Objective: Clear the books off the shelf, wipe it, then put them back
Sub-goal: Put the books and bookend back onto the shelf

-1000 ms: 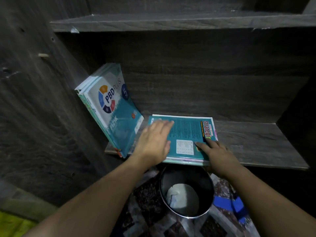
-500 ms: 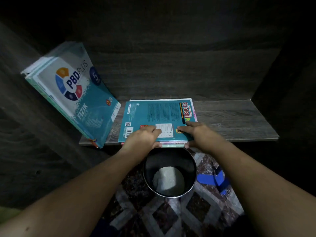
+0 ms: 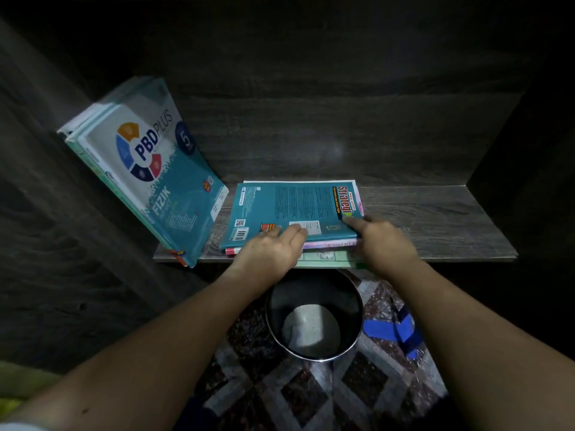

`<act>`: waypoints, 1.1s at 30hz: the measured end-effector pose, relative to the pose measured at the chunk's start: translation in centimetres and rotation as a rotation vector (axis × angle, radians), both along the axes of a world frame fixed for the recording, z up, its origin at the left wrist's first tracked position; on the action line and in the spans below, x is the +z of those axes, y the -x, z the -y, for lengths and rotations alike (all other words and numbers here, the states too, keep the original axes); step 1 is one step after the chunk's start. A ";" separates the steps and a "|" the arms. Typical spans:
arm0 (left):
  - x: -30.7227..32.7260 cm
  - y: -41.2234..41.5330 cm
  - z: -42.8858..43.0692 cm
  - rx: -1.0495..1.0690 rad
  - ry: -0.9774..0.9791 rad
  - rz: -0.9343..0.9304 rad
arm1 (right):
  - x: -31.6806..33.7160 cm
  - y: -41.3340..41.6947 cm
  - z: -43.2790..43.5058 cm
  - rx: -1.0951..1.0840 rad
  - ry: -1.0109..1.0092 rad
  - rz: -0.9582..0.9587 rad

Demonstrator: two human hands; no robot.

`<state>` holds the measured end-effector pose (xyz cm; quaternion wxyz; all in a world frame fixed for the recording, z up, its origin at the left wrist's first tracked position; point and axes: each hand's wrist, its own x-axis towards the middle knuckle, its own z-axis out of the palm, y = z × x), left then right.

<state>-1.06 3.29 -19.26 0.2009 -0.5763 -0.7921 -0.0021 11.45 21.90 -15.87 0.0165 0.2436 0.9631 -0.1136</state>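
Teal cover under your fingers: stack of books [image 3: 326, 244] lying flat at the front lip of the shelf [image 3: 435, 225].
Your left hand [image 3: 267, 253] lies flat on the top cover, fingers [image 3: 295, 234] straight and pressing, thumb hidden. Your right hand [image 3: 382, 241] curls round the near right corner, forefinger on top, gripping the stack. The bottom green book juts past the lip toward your palms. Leaning books [image 3: 149, 169] stand tilted well to the left of your left fingers, and a bucket [image 3: 280, 300] sits below your wrists. This reads as the clearing step, though sliding the stack back in can't be ruled out. If clearing, get your left thumb under the stack and lift it level; glossy covers may slip apart and drop into the bucket.
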 end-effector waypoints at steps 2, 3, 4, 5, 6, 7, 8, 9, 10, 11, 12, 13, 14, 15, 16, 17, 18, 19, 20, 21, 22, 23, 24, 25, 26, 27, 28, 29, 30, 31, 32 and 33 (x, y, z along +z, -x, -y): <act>1.1 -0.3 -0.3 0.024 -0.054 0.090 | 0.8 0.2 0.3 -0.041 0.025 -0.123; 1.7 -0.6 -0.4 0.036 -0.084 0.131 | 1.3 0.3 0.6 -0.047 0.018 -0.183; 2.4 -1.0 -0.6 0.052 -0.113 0.152 | 1.8 0.4 1.0 -0.049 0.007 -0.242; 3.1 -1.4 -0.9 0.076 -0.143 0.152 | 2.3 0.5 1.4 -0.040 -0.011 -0.305; 4.0 -1.9 -1.2 0.103 -0.171 0.150 | 2.6 0.5 1.9 -0.011 -0.031 -0.386; 4.9 -2.4 -1.5 0.127 -0.198 0.155 | 2.8 0.7 2.3 0.030 -0.049 -0.481; 5.8 -2.7 -1.7 0.149 -0.226 0.162 | 2.9 0.9 2.8 0.075 -0.051 -0.585; 6.7 -2.7 -1.7 0.174 -0.255 0.169 | 3.1 1.2 3.4 0.113 -0.038 -0.693; 7.4 -2.6 -1.6 0.211 -0.281 0.179 | 3.3 1.5 4.1 0.133 -0.017 -0.790; 8.0 -2.3 -1.3 0.259 -0.300 0.191 | 3.5 1.8 4.7 0.128 0.000 -0.864; 8.5 -1.8 -0.9 0.309 -0.317 0.202 | 3.8 2.2 5.4 0.107 0.008 -0.901; 9.0 -1.4 -0.3 0.356 -0.342 0.206 | 3.9 2.4 6.0 0.079 0.020 -0.877; 9.5 -1.1 0.3 0.400 -0.374 0.213 | 3.8 2.5 6.4 0.056 0.037 -0.785; 9.9 -0.8 0.9 0.435 -0.412 0.222 | 3.4 2.5 6.6 0.050 0.045 -0.636; 10.3 -0.6 1.5 0.461 -0.454 0.233 | 2.8 2.4 6.5 0.066 0.032 -0.459; 10.7 -0.5 2.1 0.482 -0.502 0.236 | 2.1 2.3 6.3 0.101 0.008 -0.287; 11.1 -0.4 2.7 0.507 -0.552 0.235 | 1.5 2.1 6.1 0.151 -0.013 -0.151; 11.2 -0.1 3.3 0.533 -0.602 0.237 | 1.0 2.0 5.9 0.204 -0.023 -0.057; 11.3 0.2 4.0 0.555 -0.652 0.242 | 0.5 1.9 5.8 0.249 -0.019 0.004; 11.5 0.6 4.6 0.565 -0.700 0.243 | 0.2 1.8 5.7 0.272 0.001 0.047; 11.6 1.1 5.2 0.559 -0.750 0.234 | -0.1 1.7 5.7 0.273 0.035 0.082; 11.8 1.5 5.8 0.544 -0.802 0.217 | -0.3 1.6 5.6 0.265 0.070 0.112; 12.0 2.0 6.3 0.531 -0.848 0.192 | -0.4 1.5 5.6 0.262 0.092 0.136; 12.2 2.5 6.8 0.529 -0.875 0.159 | -0.5 1.5 5.5 0.264 0.094 0.156; 12.4 2.8 7.2 0.544 -0.880 0.123 | -0.6 1.5 5.4 0.270 0.082 0.171; 12.7 3.0 7.6 0.576 -0.874 0.093 | -0.6 1.5 5.4 0.273 0.070 0.181; 12.9 3.2 7.9 0.625 -0.859 0.070 | -0.7 1.5 5.4 0.275 0.061 0.185; 12.9 3.4 8.1 0.686 -0.829 0.043 | -0.8 1.6 5.4 0.275 0.055 0.185; 12.9 3.5 8.3 0.750 -0.792 0.010 | -0.8 1.7 5.4 0.275 0.051 0.185; 12.9 3.6 8.4 0.805 -0.759 -0.015 | -0.9 1.7 5.5 0.273 0.049 0.187; 13.0 3.7 8.6 0.847 -0.738 -0.032 | -0.9 1.8 5.5 0.272 0.048 0.188; 12.9 3.9 8.7 0.877 -0.725 -0.042 | -1.0 1.8 5.6 0.272 0.047 0.188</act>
